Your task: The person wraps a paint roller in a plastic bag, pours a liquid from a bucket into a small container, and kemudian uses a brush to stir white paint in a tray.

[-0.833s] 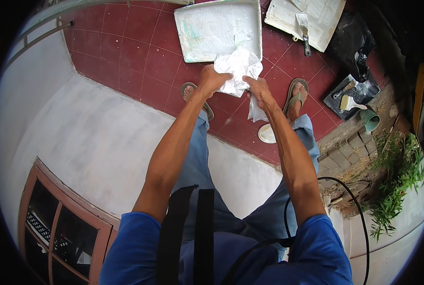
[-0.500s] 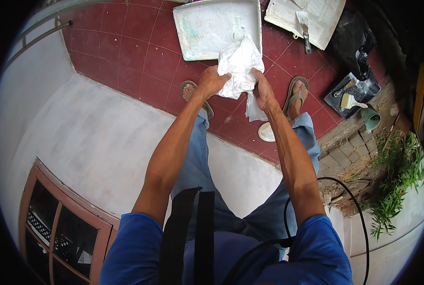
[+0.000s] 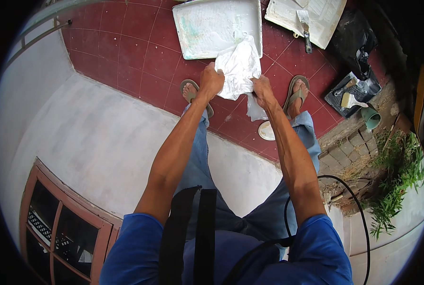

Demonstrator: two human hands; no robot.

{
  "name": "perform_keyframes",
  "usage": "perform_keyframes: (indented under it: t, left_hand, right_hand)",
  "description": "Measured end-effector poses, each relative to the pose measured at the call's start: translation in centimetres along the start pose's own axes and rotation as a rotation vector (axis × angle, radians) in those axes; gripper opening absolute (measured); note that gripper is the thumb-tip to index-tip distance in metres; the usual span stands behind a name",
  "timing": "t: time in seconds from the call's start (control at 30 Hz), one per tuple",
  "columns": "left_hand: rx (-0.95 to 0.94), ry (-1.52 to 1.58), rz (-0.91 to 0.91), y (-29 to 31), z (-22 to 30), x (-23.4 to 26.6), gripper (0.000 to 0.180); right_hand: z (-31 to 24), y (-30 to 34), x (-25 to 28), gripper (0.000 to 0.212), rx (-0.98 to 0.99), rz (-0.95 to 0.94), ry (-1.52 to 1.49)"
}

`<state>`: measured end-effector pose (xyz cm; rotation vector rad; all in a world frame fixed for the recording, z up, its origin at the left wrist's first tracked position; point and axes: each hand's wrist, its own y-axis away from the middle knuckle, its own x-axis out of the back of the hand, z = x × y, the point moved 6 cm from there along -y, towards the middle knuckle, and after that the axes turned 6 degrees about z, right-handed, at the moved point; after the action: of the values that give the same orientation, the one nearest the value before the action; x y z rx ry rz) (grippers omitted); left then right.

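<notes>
2 hands at work in the head view, and you have the white crumpled bag (image 3: 239, 71) between them, upper middle of the frame! Your left hand (image 3: 212, 81) has its fingers curled tight on the bag's left edge; your right hand (image 3: 264, 91) grips the lower right edge, fingertips partly hidden. Gripping opposite sides looks like a way to keep the plastic spread. Its far end overlaps the corner of the paint-smeared white tray (image 3: 202, 23); whether they touch, you can't tell from here. A pale flap (image 3: 256, 109) dangles below your right hand, possibly part of the bag.

Upper right, 1 scraper (image 3: 306, 35) lies across the cream tray (image 3: 319, 23), handle over the rim, presumably for easy grabbing. On the black tray (image 3: 335, 100), right of frame, rests 1 pale-bristled brush (image 3: 348, 100), perhaps parked there to spare the floor.

Now the count: 3 trays, 1 black bag (image 3: 357, 40), 1 green pot (image 3: 370, 118), 1 round white lid (image 3: 266, 131), 2 sandals (image 3: 295, 99) planted wide, likely for balance.
</notes>
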<state>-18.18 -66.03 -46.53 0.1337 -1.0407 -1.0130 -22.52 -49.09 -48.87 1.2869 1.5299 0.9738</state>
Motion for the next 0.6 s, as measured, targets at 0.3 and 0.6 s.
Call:
perform_keyframes:
  t: [0.3,0.6]
  left_hand:
    - [0.566,0.260,-0.053,2.9,1.3,-1.7,0.046]
    - [0.639,0.812,-0.287,2.5,-1.3,-3.5,0.036]
  right_hand:
    - [0.5,-1.8,1.5,0.030,0.201,0.147,0.225]
    - [0.0,-0.6,1.0,0.031,-0.092,0.070,-0.114]
